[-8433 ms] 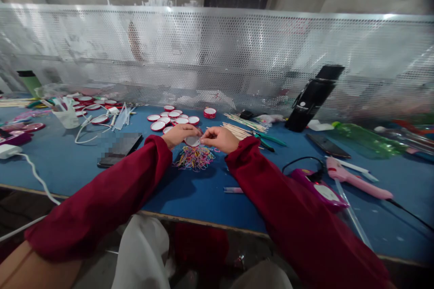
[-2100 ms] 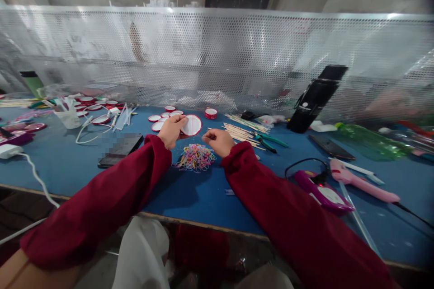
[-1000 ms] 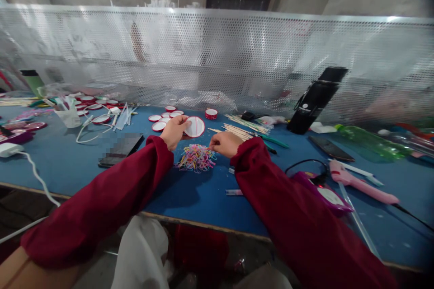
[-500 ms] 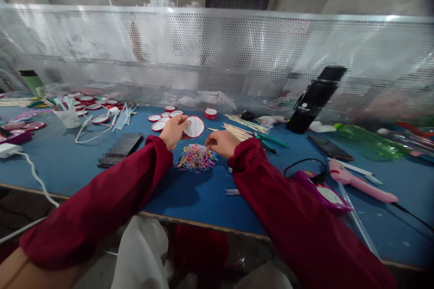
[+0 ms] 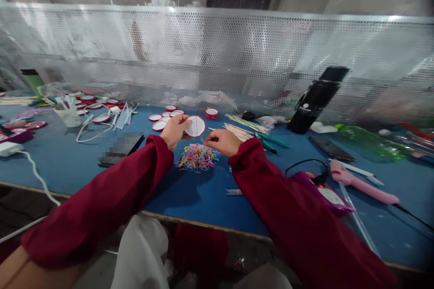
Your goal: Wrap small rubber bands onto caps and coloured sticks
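My left hand [image 5: 174, 131] is closed on the edge of a round white disc [image 5: 195, 126] with a red rim, tilted so its flat white face shows; a thin reddish line crosses that face. Just right of the disc, my right hand [image 5: 222, 141] is pinched, and a thin strand like a small rubber band seems to stick out at its fingertips. Below both hands lies a loose heap of multicoloured small rubber bands [image 5: 198, 157]. Several similar red-rimmed discs [image 5: 159, 125] rest on the table behind my left hand.
A red-rimmed stack [image 5: 211, 113] stands behind the disc. Wooden sticks [image 5: 237, 132] and green-handled pliers [image 5: 271, 140] lie to the right, with a black umbrella-like case [image 5: 317, 99], a pink glue gun [image 5: 362, 183] and a green bottle [image 5: 373, 142]. Left are a dark phone [image 5: 122, 149] and a white cup [image 5: 69, 116].
My right hand has lifted slightly from the rubber band heap, and a thin strand now shows at its fingertips. My left hand keeps the disc in nearly the same place.
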Motion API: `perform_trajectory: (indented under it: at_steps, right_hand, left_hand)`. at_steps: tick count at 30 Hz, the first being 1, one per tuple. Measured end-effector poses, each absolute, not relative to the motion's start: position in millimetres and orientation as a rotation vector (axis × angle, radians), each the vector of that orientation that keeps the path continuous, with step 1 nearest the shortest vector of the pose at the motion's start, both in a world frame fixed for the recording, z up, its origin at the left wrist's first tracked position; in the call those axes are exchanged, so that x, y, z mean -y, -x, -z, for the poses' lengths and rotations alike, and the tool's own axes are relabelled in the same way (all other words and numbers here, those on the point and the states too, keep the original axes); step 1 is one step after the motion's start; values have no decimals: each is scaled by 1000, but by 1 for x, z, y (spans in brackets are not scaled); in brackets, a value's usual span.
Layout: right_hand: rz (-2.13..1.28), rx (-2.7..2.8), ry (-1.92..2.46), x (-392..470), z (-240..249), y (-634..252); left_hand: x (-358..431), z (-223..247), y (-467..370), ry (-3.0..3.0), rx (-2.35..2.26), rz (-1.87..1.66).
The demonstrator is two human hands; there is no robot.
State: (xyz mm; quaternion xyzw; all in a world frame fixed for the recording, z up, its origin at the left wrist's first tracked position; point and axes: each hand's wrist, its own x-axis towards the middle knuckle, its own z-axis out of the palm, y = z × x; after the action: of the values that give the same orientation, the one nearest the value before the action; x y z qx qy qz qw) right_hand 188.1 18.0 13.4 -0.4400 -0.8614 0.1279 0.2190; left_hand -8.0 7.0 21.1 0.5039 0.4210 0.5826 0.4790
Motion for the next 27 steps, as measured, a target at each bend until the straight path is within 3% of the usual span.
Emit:
perform_trajectory:
  at_steps: [10,17,27]
  right_hand:
    - [-687,2325,1083,-18,-15,-190]
    - [-260,2414,1391,-24,-15,-199]
    - [-153,2524,1276,-20,-11,-191]
  left_hand:
    - [-8,-21,9,-1229,-1027,-1431]
    - [-7,-22,8,-1230,-1036,-1418]
    - [-8,-19,8,-1268,-1027,-1419]
